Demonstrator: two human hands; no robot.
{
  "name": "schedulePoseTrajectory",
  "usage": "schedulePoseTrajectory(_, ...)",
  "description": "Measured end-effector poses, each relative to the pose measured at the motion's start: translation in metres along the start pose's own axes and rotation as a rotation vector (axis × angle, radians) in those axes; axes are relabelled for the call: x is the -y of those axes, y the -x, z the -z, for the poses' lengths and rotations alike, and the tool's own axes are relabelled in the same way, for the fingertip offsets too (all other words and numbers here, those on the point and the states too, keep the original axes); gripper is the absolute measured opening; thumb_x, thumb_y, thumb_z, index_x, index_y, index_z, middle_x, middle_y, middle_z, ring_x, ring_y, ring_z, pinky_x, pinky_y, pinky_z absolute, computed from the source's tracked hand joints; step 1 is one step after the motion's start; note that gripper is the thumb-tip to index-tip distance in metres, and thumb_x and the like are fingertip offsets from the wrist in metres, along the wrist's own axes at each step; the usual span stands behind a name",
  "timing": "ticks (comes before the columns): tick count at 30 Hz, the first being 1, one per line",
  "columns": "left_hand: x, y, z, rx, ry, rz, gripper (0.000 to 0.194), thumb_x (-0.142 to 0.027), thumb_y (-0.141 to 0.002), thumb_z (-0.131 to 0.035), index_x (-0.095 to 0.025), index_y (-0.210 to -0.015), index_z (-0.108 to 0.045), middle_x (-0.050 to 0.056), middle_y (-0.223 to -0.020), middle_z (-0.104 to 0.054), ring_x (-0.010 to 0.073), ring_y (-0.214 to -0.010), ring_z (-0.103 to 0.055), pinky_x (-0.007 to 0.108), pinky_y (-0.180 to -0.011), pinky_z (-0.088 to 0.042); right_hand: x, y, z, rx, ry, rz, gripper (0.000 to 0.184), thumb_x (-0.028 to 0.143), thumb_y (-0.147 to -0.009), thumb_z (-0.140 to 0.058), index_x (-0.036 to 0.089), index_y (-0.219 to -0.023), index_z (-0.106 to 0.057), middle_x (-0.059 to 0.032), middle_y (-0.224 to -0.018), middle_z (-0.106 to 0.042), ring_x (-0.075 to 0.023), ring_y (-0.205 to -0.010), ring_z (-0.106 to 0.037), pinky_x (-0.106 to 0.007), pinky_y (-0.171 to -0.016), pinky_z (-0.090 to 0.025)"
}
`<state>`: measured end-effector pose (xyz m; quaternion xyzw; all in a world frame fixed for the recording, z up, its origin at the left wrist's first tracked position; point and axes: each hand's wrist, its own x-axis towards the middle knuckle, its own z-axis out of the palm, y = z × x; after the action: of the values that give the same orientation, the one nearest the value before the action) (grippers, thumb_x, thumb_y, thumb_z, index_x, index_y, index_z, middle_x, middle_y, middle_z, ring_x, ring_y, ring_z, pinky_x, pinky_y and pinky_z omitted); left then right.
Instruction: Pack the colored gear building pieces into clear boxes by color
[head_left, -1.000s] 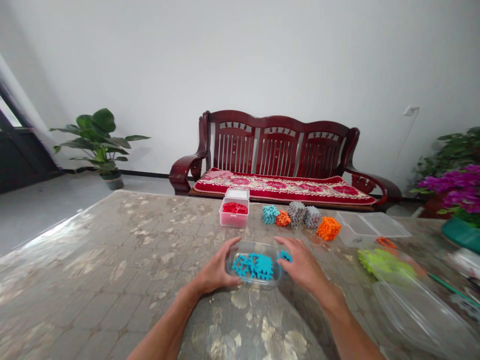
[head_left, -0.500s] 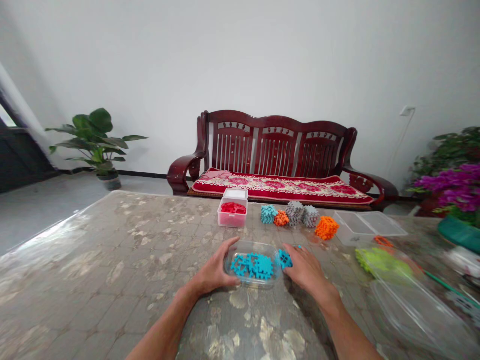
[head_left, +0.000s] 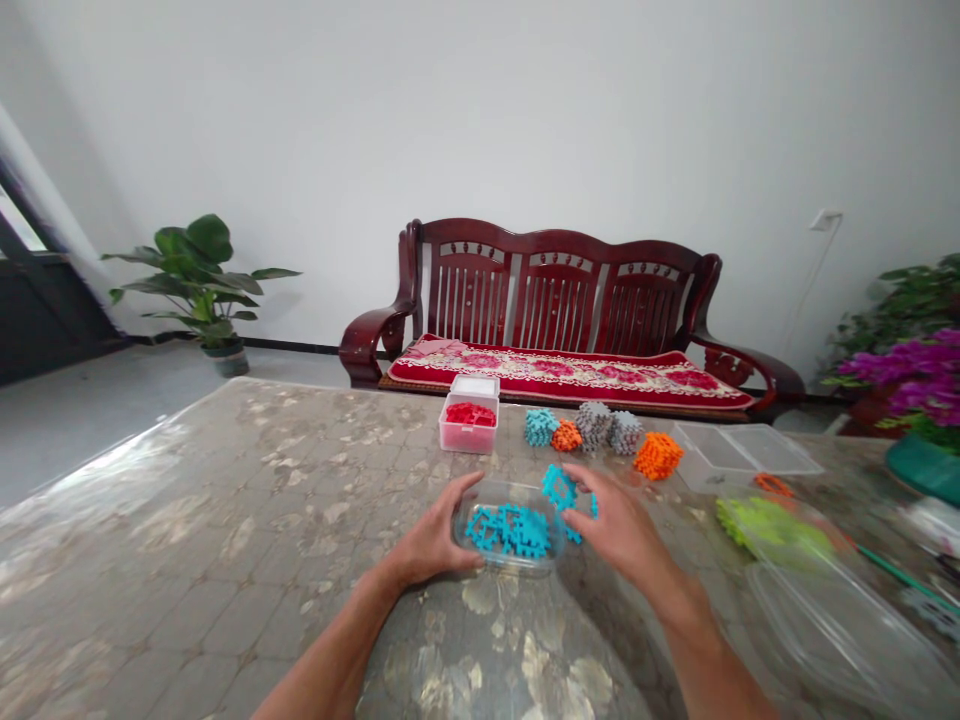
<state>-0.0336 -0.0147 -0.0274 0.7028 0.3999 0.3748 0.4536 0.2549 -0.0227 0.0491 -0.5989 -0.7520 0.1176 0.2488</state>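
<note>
A clear plastic container (head_left: 510, 571) holding several blue interlocking toy pieces (head_left: 514, 530) sits on the table before me. My left hand (head_left: 433, 535) grips its left end, thumb at the near side and fingers at the far side. My right hand (head_left: 607, 515) pinches a blue interlocking piece (head_left: 559, 487) with a square hole, held above the container's right rim. Bits of more blue pieces show beneath and behind the right fingers; whether they are held too is unclear.
Behind stand a box of red pieces (head_left: 469, 438), built blue, orange and grey clusters (head_left: 594, 427), and an orange cube (head_left: 658, 456). To the right are a clear open box (head_left: 709, 465), lime-green pieces (head_left: 772, 528) and a large clear plastic lid or tub (head_left: 840, 620).
My right hand reached to blue pieces right of the container, closed on one and raised it over the right rim. My left hand stays on the container.
</note>
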Motion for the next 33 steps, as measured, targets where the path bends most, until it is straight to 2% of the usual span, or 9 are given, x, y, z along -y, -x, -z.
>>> schedulePoseTrajectory(5, 0.002, 0.001, -0.005, 0.025, 0.036, -0.006, 0.115, -0.048, -0.057, -0.09, -0.019, -0.152, -0.031, 0.016, -0.154, -0.039, 0.0377, -0.139, -0.043, 0.048, -0.115, -0.036, 0.028, 0.008, -0.012, 0.172, 0.019, 0.121, 0.062, 0.014, -0.074, -0.058, 0.023, -0.135, -0.06, -0.0079, -0.131, -0.067, -0.0261, -0.12, -0.058, -0.04, -0.105, -0.042)
schedulePoseTrajectory(10, 0.002, 0.001, -0.008, 0.026, 0.006, -0.016, 0.114, -0.047, -0.057, -0.09, -0.021, -0.152, -0.032, 0.015, -0.154, -0.039, 0.0375, -0.137, -0.045, 0.049, -0.115, -0.036, 0.035, 0.009, -0.022, 0.283, 0.027, 0.161, 0.066, 0.014, -0.072, -0.059, 0.02, -0.138, -0.059, -0.0096, -0.133, -0.066, -0.0267, -0.122, -0.057, -0.039, -0.106, -0.041)
schedulePoseTrajectory(12, 0.001, 0.0, -0.008, 0.023, -0.006, -0.014, 0.114, -0.046, -0.057, -0.09, -0.021, -0.152, -0.032, 0.015, -0.153, -0.041, 0.0373, -0.137, -0.045, 0.05, -0.115, -0.036, 0.032, 0.008, -0.023, 0.28, -0.002, 0.154, 0.064, 0.015, -0.071, -0.06, 0.021, -0.136, -0.061, -0.0089, -0.133, -0.066, -0.0262, -0.122, -0.058, -0.039, -0.106, -0.041)
schedulePoseTrajectory(15, -0.001, 0.0, -0.008, 0.019, -0.02, -0.005, 0.114, -0.044, -0.057, -0.089, -0.021, -0.152, -0.032, 0.013, -0.151, -0.043, 0.0363, -0.136, -0.046, 0.049, -0.116, -0.036, 0.018, 0.001, -0.018, 0.19, -0.076, 0.068, 0.054, 0.018, -0.075, -0.059, 0.023, -0.128, -0.066, -0.0071, -0.124, -0.071, -0.0241, -0.112, -0.064, -0.037, -0.1, -0.046)
schedulePoseTrajectory(18, -0.003, 0.001, -0.008, 0.021, -0.025, -0.002, 0.113, -0.042, -0.057, -0.089, -0.022, -0.152, -0.033, 0.012, -0.15, -0.044, 0.0356, -0.136, -0.046, 0.048, -0.117, -0.035, -0.008, -0.007, -0.009, 0.061, -0.101, -0.043, 0.043, 0.022, -0.08, -0.056, 0.023, -0.12, -0.069, -0.0071, -0.115, -0.074, -0.0225, -0.1, -0.068, -0.035, -0.091, -0.05)
schedulePoseTrajectory(20, -0.003, 0.001, -0.007, 0.023, -0.021, 0.006, 0.112, -0.04, -0.057, -0.089, -0.021, -0.152, -0.033, 0.013, -0.151, -0.044, 0.0354, -0.137, -0.045, 0.048, -0.117, -0.035, -0.027, -0.011, -0.005, 0.021, -0.076, -0.102, 0.041, 0.022, -0.081, -0.055, 0.022, -0.12, -0.069, -0.0079, -0.113, -0.075, -0.0224, -0.097, -0.07, -0.035, -0.089, -0.05)
schedulePoseTrajectory(24, -0.001, 0.0, -0.003, 0.001, 0.007, 0.008, 0.112, -0.042, -0.057, -0.088, -0.02, -0.152, -0.033, 0.015, -0.152, -0.043, 0.0359, -0.137, -0.045, 0.047, -0.117, -0.035, -0.05, -0.008, -0.008, 0.14, 0.04, -0.153, 0.052, 0.019, -0.076, -0.059, 0.019, -0.127, -0.064, -0.0105, -0.119, -0.073, -0.0255, -0.107, -0.068, -0.035, -0.091, -0.049)
schedulePoseTrajectory(28, 0.001, 0.0, 0.001, -0.018, 0.002, 0.023, 0.113, -0.044, -0.058, -0.088, -0.018, -0.152, -0.031, 0.016, -0.152, -0.043, 0.0362, -0.137, -0.046, 0.048, -0.116, -0.036, -0.044, -0.001, -0.018, 0.288, 0.207, -0.129, 0.06, 0.021, -0.07, -0.065, 0.019, -0.131, -0.062, -0.0114, -0.122, -0.071, -0.0308, -0.115, -0.061, -0.036, -0.091, -0.046)
schedulePoseTrajectory(33, -0.002, 0.001, 0.001, -0.019, -0.003, 0.013, 0.112, -0.046, -0.058, -0.088, -0.02, -0.152, -0.033, 0.016, -0.152, -0.043, 0.0368, -0.137, -0.047, 0.05, -0.116, -0.036, -0.032, 0.002, -0.026, 0.242, 0.375, -0.106, 0.059, 0.018, -0.075, -0.063, 0.02, -0.133, -0.059, -0.0121, -0.125, -0.069, -0.0313, -0.116, -0.058, -0.039, -0.095, -0.042)
